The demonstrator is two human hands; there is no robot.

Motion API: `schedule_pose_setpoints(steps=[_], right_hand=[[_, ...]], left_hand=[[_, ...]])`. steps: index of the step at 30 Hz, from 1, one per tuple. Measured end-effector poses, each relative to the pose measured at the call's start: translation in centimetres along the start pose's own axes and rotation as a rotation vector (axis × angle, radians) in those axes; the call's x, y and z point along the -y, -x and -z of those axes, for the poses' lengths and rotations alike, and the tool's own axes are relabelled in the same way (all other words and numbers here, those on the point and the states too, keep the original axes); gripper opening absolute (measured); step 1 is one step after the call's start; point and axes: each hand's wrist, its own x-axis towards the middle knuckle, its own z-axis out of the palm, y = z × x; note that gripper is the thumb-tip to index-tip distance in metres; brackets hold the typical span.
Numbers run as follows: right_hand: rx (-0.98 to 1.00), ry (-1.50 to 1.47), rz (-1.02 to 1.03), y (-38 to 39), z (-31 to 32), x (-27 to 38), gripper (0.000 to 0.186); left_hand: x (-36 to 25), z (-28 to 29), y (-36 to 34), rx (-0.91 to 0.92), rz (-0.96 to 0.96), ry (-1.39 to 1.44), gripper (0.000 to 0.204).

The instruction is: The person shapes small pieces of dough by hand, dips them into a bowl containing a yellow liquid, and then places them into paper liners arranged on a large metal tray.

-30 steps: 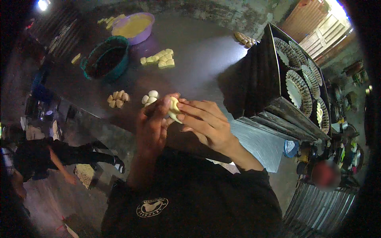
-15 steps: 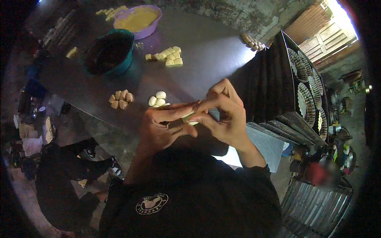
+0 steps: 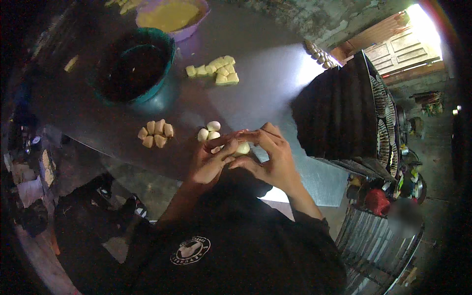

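Note:
A smooth pale dough ball (image 3: pixel 243 148) sits between my two hands, just above the table's near edge. My right hand (image 3: pixel 275 160) curls thumb and forefinger around it. My left hand (image 3: pixel 212 162) presses in from the other side with bent fingers, hiding part of it. Beyond my left hand lies a small group of round white dough balls (image 3: pixel 213 126), partly covered by my fingers. Farther left is a cluster of tan pieces (image 3: pixel 160 128), like cut filling or dough. Pale yellow dough chunks (image 3: pixel 223 69) rest farther back.
A dark-filled teal basin (image 3: pixel 164 81) and a purple basin (image 3: pixel 184 33) of yellow mixture stand back left. To the right rises a stack of dark trays (image 3: pixel 339 113) with fluted rows at its side. More pieces (image 3: pixel 319 54) line the table's far end.
My hands have come down and closer together. The pale dough, pinched and partly flattened between my fingers before, now shows as a rounded ball. The view has shifted slightly.

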Motion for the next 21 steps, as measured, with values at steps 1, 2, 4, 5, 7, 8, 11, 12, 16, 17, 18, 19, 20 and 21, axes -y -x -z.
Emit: schedule_pose_setpoints(steps=[1, 2, 4, 5, 7, 8, 11, 12, 16, 17, 18, 19, 20, 21], right_hand=[[-0.009, -0.069, -0.063, 0.5, -1.5, -0.6, 0.052], [-0.031, -0.288, -0.227, 1.7, -3.5, -1.6, 0.052], [-0.098, -0.729, -0.548, 4.8, -8.2, -3.7, 0.053], [-0.138, -0.726, -0.566, 5.5, -9.9, -4.2, 0.051], [0.063, -0.871, -0.735, 5.5, -11.2, -5.2, 0.052], [0.164, -0.942, -0.814, 5.2, -11.4, -5.3, 0.053], [0.083, -0.795, -0.856, 5.2, -12.0, -7.8, 0.045], [0.038, -0.716, -0.844, 5.2, -12.6, -9.5, 0.043], [-0.437, -0.317, -0.678, 5.2, -16.2, -15.2, 0.031], [-0.292, -0.153, -0.763, 4.6, -16.0, -14.6, 0.021], [-0.427, -0.338, -0.726, 5.0, -17.4, -15.8, 0.021], [-0.563, -0.52, -0.679, 6.0, -19.6, -18.0, 0.02], [-0.439, -0.165, -0.607, 4.6, -18.3, -15.9, 0.023], [-0.363, 0.199, -0.527, 3.1, -16.9, -13.6, 0.026]], left_hand=[[1.6, 0.8, 0.7, 0.018, 0.023, -0.053, 0.028], [3.0, 1.5, 1.6, 0.041, 0.046, -0.1, 0.029], [4.5, 2.9, 3.2, 0.099, 0.102, -0.202, 0.032], [4.2, 3.2, 3.7, 0.096, 0.158, -0.213, 0.034], [2.6, 3.3, 4.7, 0.029, 0.344, -0.175, 0.038], [3.3, 3.9, 4.9, -0.021, 0.271, -0.062, 0.041], [9.6, 5.9, 5.3, -0.106, 0.037, 0.136, 0.05], [12.5, 7.5, 4.9, -0.105, -0.052, 0.099, 0.054], [7.9, 8.3, 0.2, -0.065, -0.426, -0.866, 0.067], [8.0, 8.6, 0.0, -0.031, -0.377, -0.848, 0.067], [8.1, 8.8, 0.1, 0.004, -0.329, -0.83, 0.067], [8.5, 9.1, 0.3, 0.042, -0.283, -0.81, 0.066], [8.9, 9.7, 0.5, 0.063, -0.233, -0.801, 0.066], [9.4, 10.1, 0.6, 0.085, -0.183, -0.791, 0.066]])
